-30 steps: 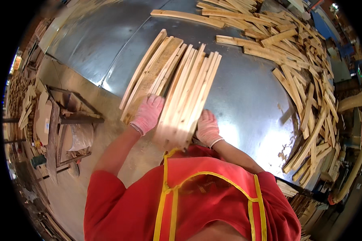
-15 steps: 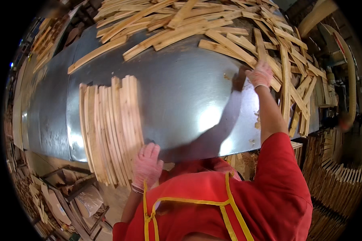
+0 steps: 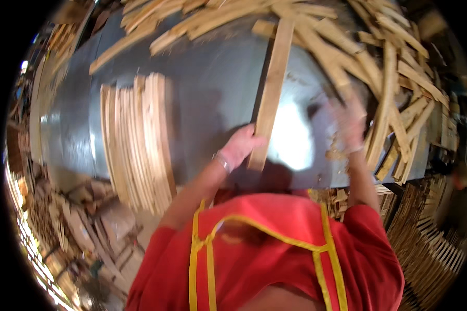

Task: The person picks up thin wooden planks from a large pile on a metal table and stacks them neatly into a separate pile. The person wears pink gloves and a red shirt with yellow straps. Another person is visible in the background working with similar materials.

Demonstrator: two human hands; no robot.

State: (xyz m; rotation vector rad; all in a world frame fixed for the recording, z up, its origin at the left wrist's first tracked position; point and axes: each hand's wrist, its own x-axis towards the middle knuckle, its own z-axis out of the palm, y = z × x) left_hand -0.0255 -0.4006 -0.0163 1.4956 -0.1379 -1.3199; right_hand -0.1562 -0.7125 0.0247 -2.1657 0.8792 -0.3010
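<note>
My left hand, in a thin pale glove, grips the near end of a wooden slat. The slat points away from me over the grey metal tabletop; whether it rests on the metal I cannot tell. My right hand, gloved too, is smeared by motion beside the loose wooden slats on the right, and its fingers cannot be made out. On the left, a row of slats stands side by side, the near ends reaching past the table's front edge.
More loose slats lie crisscrossed along the far side. Below the table's left front are a wooden frame and offcuts. Stacked wood stands at the lower right, past the table's front edge.
My left hand has left the row of slats, moved right and taken hold of one slat. My right hand has come away from the slat it was touching and blurs. The view has shifted.
</note>
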